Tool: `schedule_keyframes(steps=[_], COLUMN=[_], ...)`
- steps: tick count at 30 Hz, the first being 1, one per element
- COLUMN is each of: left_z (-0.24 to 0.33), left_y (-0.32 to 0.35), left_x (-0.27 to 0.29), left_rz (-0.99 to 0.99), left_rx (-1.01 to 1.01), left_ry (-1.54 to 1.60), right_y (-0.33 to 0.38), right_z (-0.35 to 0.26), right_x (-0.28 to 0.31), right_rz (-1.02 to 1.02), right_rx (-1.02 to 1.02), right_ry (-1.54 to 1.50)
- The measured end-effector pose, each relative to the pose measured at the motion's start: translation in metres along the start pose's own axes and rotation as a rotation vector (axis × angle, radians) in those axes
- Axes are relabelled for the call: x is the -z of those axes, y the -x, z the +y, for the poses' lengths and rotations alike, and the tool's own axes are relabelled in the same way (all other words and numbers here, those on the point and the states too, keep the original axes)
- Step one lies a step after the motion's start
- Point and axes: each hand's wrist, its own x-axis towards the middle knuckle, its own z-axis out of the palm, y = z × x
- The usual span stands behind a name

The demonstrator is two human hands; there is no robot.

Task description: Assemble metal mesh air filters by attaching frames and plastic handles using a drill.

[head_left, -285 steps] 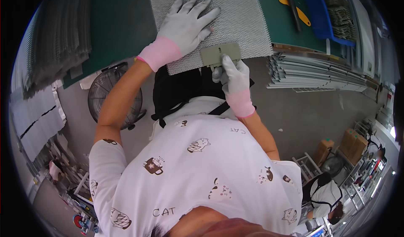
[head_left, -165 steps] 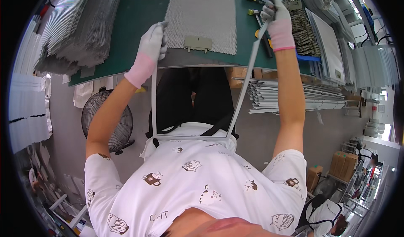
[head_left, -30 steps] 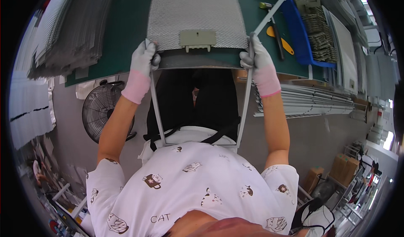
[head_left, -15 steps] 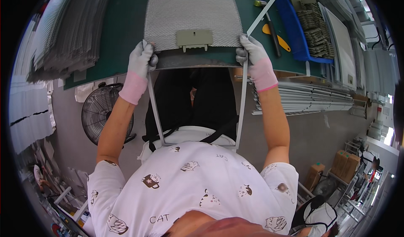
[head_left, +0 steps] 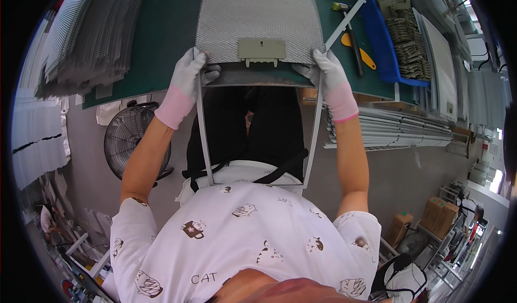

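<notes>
A silvery mesh panel (head_left: 258,18) lies on the green table with a grey-green plastic clip piece (head_left: 262,50) at its near edge. A narrow white U-shaped frame (head_left: 202,136) stretches from the panel's near corners back to my waist. My left hand (head_left: 188,74), in a white glove with a pink cuff, is closed around the left rail by the panel's corner, thumb on top and fingers below. On the opposite corner, my right hand (head_left: 329,74) grips the right rail and mesh edge likewise. Its fingertips reach inward under the panel.
Stacked mesh sheets (head_left: 89,39) stand at the table's left. On the right are a loose white strip (head_left: 349,19), a hammer (head_left: 354,47), a yellow-orange tool (head_left: 368,58) and a blue bin (head_left: 381,44) of clip pieces. A black fan (head_left: 134,141) stands on the floor at left.
The mesh panel and clip piece have shifted slightly to the right, with both hands and the frame's far ends. The fingers of both hands now stretch further inward beneath the panel.
</notes>
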Motion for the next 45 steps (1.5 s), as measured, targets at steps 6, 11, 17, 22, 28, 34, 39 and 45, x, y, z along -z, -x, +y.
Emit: schedule_keyframes(steps=[6,11,17,22,28,34,39,45], left_z=[0.005,0.001,-0.004,-0.008,0.003,0.085,0.173,0.202], left_y=[-0.012,-0.005,-0.001,0.007,0.034,0.093,0.037,-0.005], left_x=[0.006,0.0,0.015,0.012,0.027,0.037,0.008,-0.062], left_rz=[-0.156,0.05,0.0,0.088,-0.006,0.033,0.065,-0.058], left_rx=[-0.034,-0.052,-0.078,-0.151,-0.272,-0.622,-1.557,-1.327], left_ry=[0.198,-0.003,-0.099,-0.037,-0.198,-0.029,-0.885,-0.452], right_y=[-0.007,0.005,0.002,-0.007,-0.001,0.068,0.042,-0.002], right_z=[0.003,0.003,0.003,0.006,0.002,-0.104,-0.185,-0.19], right_x=[0.005,-0.004,-0.002,0.015,-0.015,-0.133,-0.163,-0.129], right_rz=[0.006,0.065,0.123,0.097,-0.087,-0.361,-0.267,-0.048], right_rx=[-0.021,0.016,-0.043,-0.114,-0.114,0.301,0.699,0.94], right_ry=[-0.03,0.048,0.179,0.239,0.096,0.453,0.526,0.686])
